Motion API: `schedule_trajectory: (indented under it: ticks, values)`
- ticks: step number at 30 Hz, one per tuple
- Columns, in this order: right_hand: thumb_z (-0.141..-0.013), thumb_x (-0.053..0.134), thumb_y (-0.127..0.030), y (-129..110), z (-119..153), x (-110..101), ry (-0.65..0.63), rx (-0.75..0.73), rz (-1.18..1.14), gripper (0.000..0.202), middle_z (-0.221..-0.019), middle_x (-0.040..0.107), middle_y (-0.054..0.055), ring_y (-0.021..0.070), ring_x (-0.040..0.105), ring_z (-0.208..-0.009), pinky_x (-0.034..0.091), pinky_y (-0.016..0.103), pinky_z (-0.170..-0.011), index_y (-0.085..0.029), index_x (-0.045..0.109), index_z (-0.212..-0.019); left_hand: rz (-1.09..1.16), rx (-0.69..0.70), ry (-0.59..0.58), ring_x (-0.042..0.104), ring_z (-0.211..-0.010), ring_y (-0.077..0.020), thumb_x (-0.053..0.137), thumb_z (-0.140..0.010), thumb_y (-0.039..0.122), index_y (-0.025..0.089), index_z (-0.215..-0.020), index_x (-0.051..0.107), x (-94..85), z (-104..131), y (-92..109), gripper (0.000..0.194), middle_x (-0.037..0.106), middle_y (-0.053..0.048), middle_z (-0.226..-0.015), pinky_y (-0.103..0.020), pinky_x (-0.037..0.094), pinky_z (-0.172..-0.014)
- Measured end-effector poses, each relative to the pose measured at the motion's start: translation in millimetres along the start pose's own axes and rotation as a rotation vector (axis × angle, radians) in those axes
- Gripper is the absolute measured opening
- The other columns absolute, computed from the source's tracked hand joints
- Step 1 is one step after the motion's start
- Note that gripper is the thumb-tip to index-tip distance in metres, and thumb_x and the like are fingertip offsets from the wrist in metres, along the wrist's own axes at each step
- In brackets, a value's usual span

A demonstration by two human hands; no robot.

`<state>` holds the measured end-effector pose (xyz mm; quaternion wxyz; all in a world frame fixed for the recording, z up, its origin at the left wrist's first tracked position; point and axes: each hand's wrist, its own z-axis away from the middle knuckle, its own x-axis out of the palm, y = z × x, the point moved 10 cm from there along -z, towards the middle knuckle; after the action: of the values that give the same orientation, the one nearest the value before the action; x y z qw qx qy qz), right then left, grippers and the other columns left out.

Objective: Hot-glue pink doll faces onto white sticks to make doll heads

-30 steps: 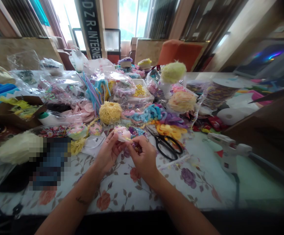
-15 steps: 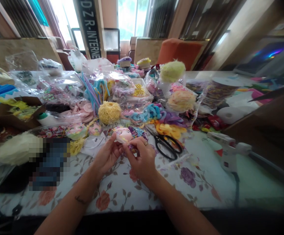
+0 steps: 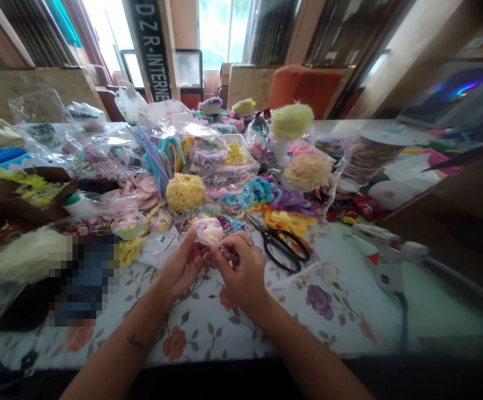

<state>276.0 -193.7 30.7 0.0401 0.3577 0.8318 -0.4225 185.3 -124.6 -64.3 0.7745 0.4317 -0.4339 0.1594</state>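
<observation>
A small doll head (image 3: 210, 226) with a painted face and a whitish lower edge is at my fingertips. My left hand (image 3: 185, 264) grips that edge, thumb on top and fingers curled underneath. From the other side my right hand (image 3: 241, 269), with a ring on one finger, pinches close to the same lower edge; what lies between its fingertips is too small and hidden to name. Just right of my hands lie black-handled scissors (image 3: 283, 247), blades pointing away. Two similar doll faces, one of them a green-eyed doll face (image 3: 128, 223), rest to the left.
A yellow fluffy pompom (image 3: 185, 193) stands behind my hands. Blue, purple and orange yarn (image 3: 289, 220) lies past the scissors. On the right a white glue gun (image 3: 385, 255) stands with its cord. Bagged trims crowd the back; a cardboard box (image 3: 37, 191) is at left.
Both hands stay nearly in place with the doll head. The fingers of my right hand shift slightly near its lower edge.
</observation>
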Motion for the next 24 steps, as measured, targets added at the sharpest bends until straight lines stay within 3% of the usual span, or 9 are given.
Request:
schedule_trajectory:
  ticks: [7, 14, 24]
  values:
    - [-0.084, 0.060, -0.025, 22.4, -3.9, 3.0, -0.035, 0.217, -0.063, 0.018, -0.072, 0.050, -0.002, 0.0125, 0.047, -0.060, 0.038, 0.026, -0.058, -0.021, 0.050, -0.069, -0.035, 0.063, -0.046, 0.068, -0.078, -0.0131, 0.058, -0.089, 0.024, 0.012, -0.102, 0.062, -1.0, -0.3, 3.8, 0.018, 0.071, -0.008, -0.095, -0.021, 0.057, -0.071]
    - [-0.083, 0.062, -0.024, 21.8, -2.7, 3.8, -0.017, 0.184, -0.055, 0.018, -0.072, 0.048, -0.002, 0.0122, 0.046, -0.060, 0.037, 0.026, -0.059, -0.019, 0.051, -0.070, -0.057, 0.093, -0.066, 0.067, -0.074, -0.0105, 0.065, -0.083, 0.018, 0.013, -0.091, 0.062, -3.1, 0.6, 5.0, 0.011, 0.070, -0.004, -0.087, -0.018, 0.056, -0.068]
    - [-0.083, 0.063, -0.023, 18.2, -3.1, 2.0, 0.009, 0.137, -0.026, 0.018, -0.073, 0.050, -0.002, 0.0113, 0.046, -0.058, 0.039, 0.025, -0.057, -0.019, 0.050, -0.071, -0.089, 0.094, -0.117, 0.066, -0.074, -0.0118, 0.067, -0.083, 0.023, 0.013, -0.096, 0.063, 2.5, -0.3, 3.8, 0.017, 0.070, -0.005, -0.087, -0.021, 0.056, -0.068]
